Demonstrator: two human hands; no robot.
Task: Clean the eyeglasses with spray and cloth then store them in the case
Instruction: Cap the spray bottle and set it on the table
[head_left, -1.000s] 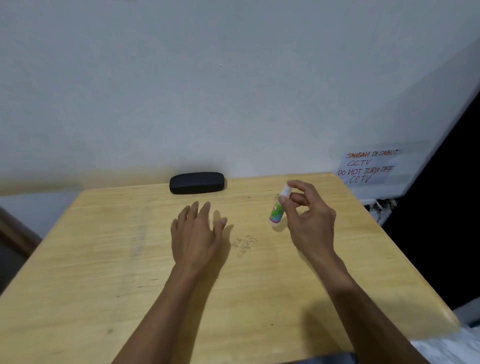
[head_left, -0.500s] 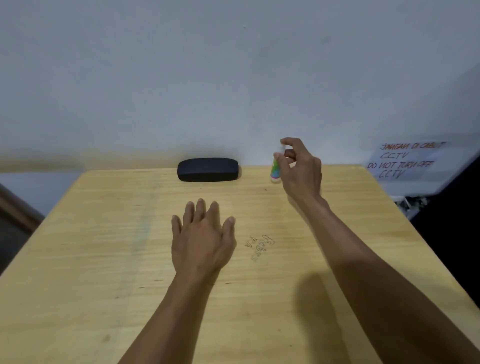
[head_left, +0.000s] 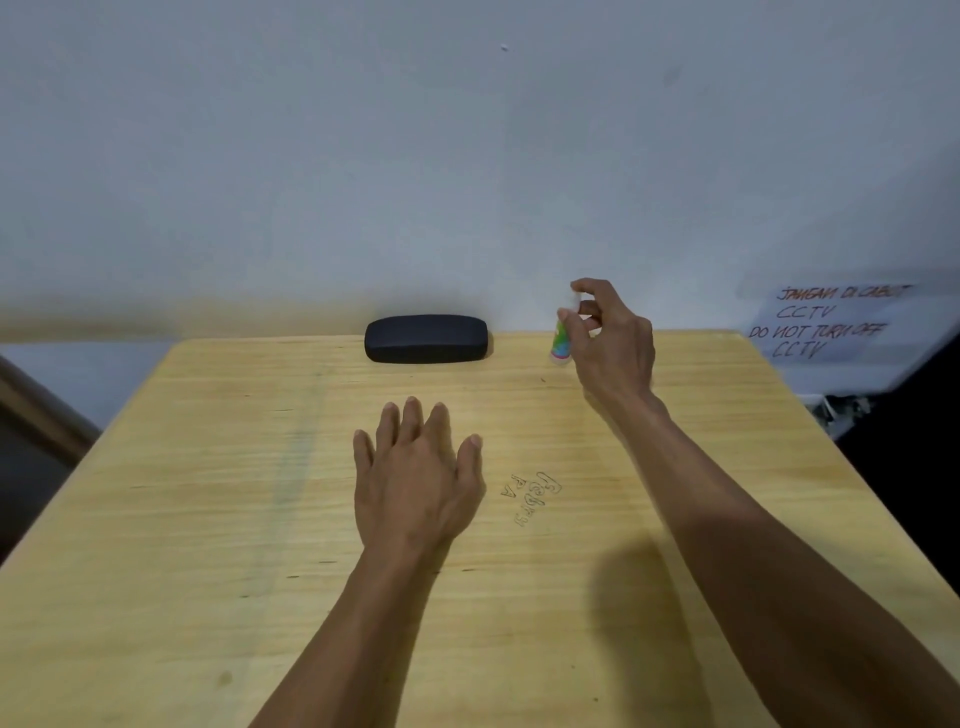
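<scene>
The right hand (head_left: 615, 345) pinches a small spray bottle (head_left: 560, 347) between thumb and fingers at the far edge of the desk (head_left: 208, 519), the bottle upright with its base at or just above the surface. The grip of this hand is clamped on the bottle. The left hand (head_left: 415, 478) rests palm down on the desk near its middle, fingers straight and slightly spread, holding nothing. A closed black case (head_left: 426, 339) lies at the far edge, left of the bottle and apart from it. A handwritten sign (head_left: 831, 322) is at the far right, beyond the desk.
</scene>
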